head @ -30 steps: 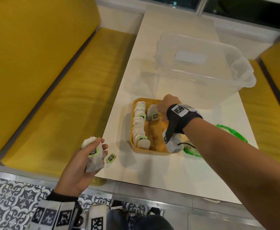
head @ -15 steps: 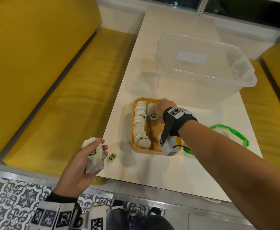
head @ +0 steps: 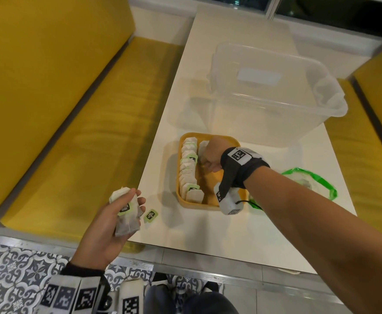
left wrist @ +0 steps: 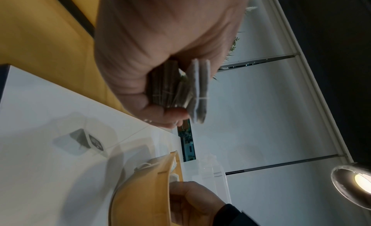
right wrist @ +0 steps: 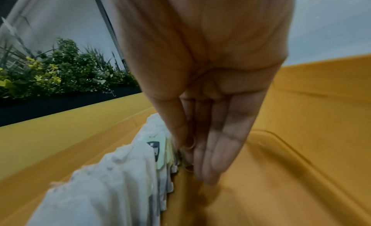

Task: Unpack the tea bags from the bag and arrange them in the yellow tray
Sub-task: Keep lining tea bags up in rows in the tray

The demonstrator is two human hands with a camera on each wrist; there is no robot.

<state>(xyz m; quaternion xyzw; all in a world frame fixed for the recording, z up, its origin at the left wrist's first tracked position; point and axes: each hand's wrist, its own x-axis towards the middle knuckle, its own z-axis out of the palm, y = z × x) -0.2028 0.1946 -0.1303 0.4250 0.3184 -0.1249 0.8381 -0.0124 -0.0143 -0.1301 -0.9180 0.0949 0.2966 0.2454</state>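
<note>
Gripping a stack of tea bags (head: pixel 126 214) in your left hand (head: pixel 104 232), you are setting one light, tearable bag into the yellow tray (head: pixel 210 206) with straight right hand (head: pixel 210 155) fingers, best pinched by paper edges.

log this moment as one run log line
left hand holds tea bags | right hand in yellow tray beside row

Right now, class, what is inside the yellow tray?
Inside the yellow tray, a row of tea bags stands along its left side. The right hand reaches in, hiding part of the floor.
</note>
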